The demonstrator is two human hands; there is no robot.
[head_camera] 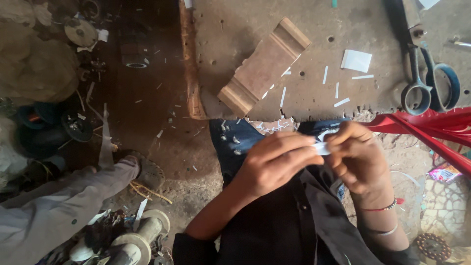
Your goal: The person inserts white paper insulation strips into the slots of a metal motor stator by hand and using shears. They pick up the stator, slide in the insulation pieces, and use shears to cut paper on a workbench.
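Observation:
My left hand and my right hand meet over my lap, both pinching a small white paper piece between the fingertips. My right wrist wears a red thread and a thin bangle. Below the hands are my dark jeans and black shirt. Just beyond them is the front edge of a worn brown workboard, strewn with white paper strips and a small white paper rectangle.
A moulded wooden block lies on the board, and large scissors at its right. A red plastic chair stands to the right. At left another person's grey-trousered leg, spools and clutter cover the dirt floor.

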